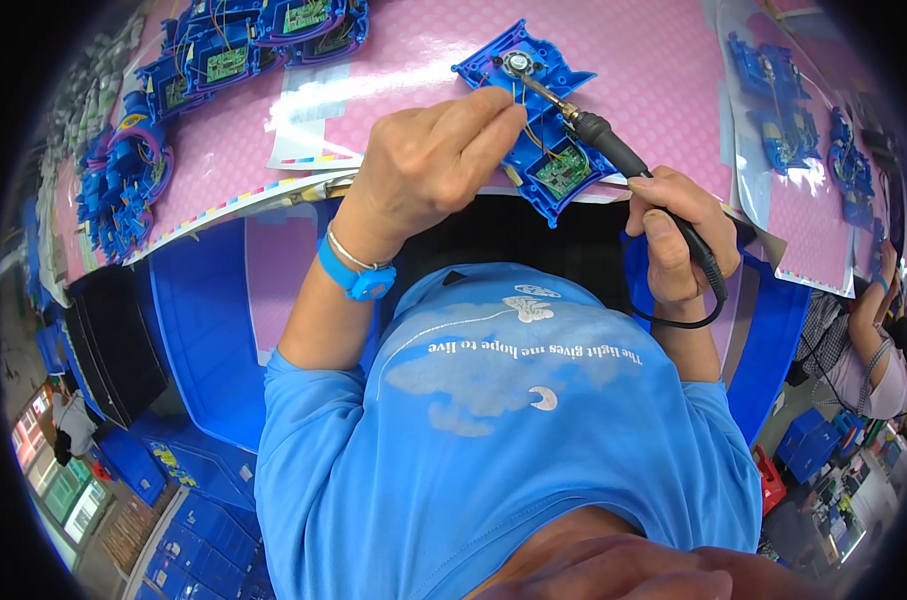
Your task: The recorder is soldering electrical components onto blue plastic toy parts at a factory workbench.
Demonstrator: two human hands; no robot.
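A soldering iron (614,148) with a black handle is held in my right hand (682,232), fingers wrapped round its grip. Its metal tip reaches a small round speaker (519,64) set in a blue plastic housing (556,78). Thin wires run from the speaker down to a green circuit board (564,172) at the housing's near end. My left hand (439,160) is closed in a pinch over the housing's left side, close to the wires. What lies between those fingertips is too small to make out.
More blue housings with circuit boards (226,64) lie in a row at the back left, with a pile of blue parts (124,185) nearer. Other blue housings (779,100) lie at the right. Pink patterned sheeting (394,50) covers the table. Blue bins (199,320) stand below its edge; another person's arm (869,320) is far right.
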